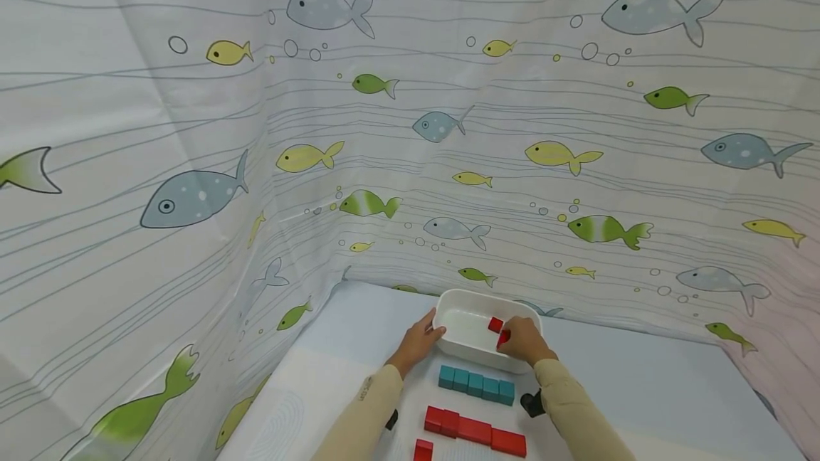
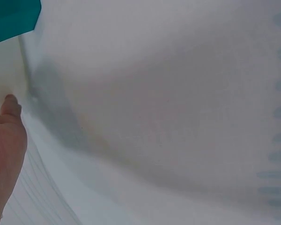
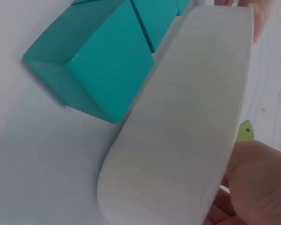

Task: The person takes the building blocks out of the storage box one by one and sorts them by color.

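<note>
A white tub [image 1: 470, 351] stands toward the back of the table. At its left end my left hand [image 1: 418, 343] holds the edge; the left wrist view catches part of that hand [image 2: 9, 145] against the tub's side. My right hand [image 1: 527, 341] reaches over the tub's right side and pinches a red block [image 1: 503, 338] inside it. Another red block [image 1: 495, 324] lies in the tub beside those fingers. From the right wrist, the tub's outer wall [image 3: 178, 112] hides the fingertips of the right hand [image 3: 260, 183].
A row of several teal blocks [image 1: 475, 383] sits just in front of the tub. Nearer me is a row of red blocks [image 1: 474, 430], plus a separate red block [image 1: 423, 449] at the frame's bottom. A fish-patterned curtain [image 1: 410, 183] encloses the table's back and left.
</note>
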Demonstrator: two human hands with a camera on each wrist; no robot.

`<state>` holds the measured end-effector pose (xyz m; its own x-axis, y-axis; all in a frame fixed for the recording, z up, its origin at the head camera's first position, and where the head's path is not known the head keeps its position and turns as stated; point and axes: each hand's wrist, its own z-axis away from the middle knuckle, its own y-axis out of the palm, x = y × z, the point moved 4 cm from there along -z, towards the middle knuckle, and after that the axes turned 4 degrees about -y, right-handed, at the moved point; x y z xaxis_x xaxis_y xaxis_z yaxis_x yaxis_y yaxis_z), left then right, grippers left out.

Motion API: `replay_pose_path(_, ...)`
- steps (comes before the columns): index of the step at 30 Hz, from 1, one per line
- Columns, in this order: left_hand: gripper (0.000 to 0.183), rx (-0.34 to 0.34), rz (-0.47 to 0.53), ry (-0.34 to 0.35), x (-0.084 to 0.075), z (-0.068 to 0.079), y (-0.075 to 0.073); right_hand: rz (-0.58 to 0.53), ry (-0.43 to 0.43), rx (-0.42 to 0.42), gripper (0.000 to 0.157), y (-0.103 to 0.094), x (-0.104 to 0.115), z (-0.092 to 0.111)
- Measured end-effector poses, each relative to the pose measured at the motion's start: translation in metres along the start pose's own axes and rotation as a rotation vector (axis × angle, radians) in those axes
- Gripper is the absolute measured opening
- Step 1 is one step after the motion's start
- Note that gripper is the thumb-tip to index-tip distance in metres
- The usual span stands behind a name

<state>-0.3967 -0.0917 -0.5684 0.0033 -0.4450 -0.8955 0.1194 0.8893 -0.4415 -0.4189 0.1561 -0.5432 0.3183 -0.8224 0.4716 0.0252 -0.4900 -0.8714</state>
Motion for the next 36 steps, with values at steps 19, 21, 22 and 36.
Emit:
replay_pose_path(19, 0.064, 0.003, -0.009, -0.016, 0.010, 0.002, 0.004, -0.052, -0.269, -0.369, 0.044, -0.024, 0.069, 0.075)
replay_pose_path(21, 0.065, 0.005, -0.009, -0.020, 0.009, -0.001, 0.002, -0.072, -0.281, -0.345, 0.045, -0.021, 0.076, 0.084)
replay_pose_path(22, 0.065, 0.004, -0.007, -0.017, 0.008, -0.002, 0.002, -0.079, -0.289, -0.331, 0.046, -0.020, 0.079, 0.087)
replay_pose_path(36, 0.063, -0.017, -0.023, -0.023, 0.002, -0.007, -0.001, -0.172, -0.349, -0.030, 0.040, 0.015, 0.113, 0.139)
